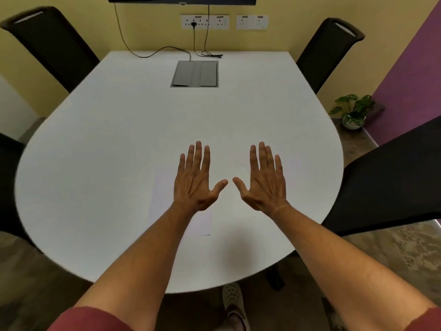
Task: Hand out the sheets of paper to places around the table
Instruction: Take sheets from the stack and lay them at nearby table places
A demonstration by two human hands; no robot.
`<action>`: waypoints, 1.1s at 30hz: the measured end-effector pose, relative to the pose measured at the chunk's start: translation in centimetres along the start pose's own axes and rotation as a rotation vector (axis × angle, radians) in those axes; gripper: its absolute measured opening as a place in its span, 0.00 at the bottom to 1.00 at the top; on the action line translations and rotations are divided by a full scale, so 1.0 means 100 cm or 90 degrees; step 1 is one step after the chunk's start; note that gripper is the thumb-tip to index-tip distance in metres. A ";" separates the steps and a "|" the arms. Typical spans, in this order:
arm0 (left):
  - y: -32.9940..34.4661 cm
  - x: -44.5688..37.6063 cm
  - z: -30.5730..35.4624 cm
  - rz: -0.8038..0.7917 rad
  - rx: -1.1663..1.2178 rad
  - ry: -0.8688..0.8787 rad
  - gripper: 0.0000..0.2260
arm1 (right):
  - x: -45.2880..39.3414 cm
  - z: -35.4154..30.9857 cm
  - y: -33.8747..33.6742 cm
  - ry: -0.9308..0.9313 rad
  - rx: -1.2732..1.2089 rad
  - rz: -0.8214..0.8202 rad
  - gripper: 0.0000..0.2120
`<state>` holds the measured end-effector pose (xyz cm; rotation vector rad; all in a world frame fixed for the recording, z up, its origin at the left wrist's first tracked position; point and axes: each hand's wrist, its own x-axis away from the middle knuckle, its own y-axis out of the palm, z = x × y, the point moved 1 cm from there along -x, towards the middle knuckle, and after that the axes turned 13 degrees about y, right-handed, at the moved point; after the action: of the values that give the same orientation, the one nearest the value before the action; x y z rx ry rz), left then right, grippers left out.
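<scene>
A stack of white paper sheets [162, 194] lies on the white table [119, 130] near its front edge, hard to tell apart from the tabletop. My left hand [195, 180] is stretched out above the stack with fingers straight and spread, palm down, covering part of it. My right hand [262, 180] is held the same way just to the right, over bare table. Neither hand holds anything. Whether the palms touch the surface is unclear.
Black chairs stand at the far left [52, 44], far right [331, 51], near right [391, 182] and near left [9, 182]. A grey cable hatch [194, 74] sits in the table's far middle, with black cables [167, 50] running to wall sockets [205, 22]. A potted plant [353, 113] stands on the floor at right.
</scene>
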<state>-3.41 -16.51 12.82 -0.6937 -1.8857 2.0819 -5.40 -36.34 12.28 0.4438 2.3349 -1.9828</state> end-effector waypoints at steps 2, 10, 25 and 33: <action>-0.007 0.017 -0.008 -0.003 -0.004 -0.014 0.44 | 0.011 -0.015 -0.002 -0.004 0.000 0.000 0.45; -0.016 0.063 -0.050 -0.001 -0.014 -0.053 0.46 | 0.034 -0.076 0.007 -0.038 0.006 -0.028 0.47; 0.060 0.078 -0.193 -0.141 0.043 -0.062 0.43 | 0.007 -0.155 0.096 0.047 0.039 -0.136 0.45; 0.099 0.068 -0.208 -0.205 0.099 -0.061 0.44 | -0.003 -0.158 0.129 0.088 0.072 -0.189 0.45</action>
<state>2.43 3.43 0.86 -0.2382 -1.7234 2.0522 0.43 -19.27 2.76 0.2580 2.5070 -2.2918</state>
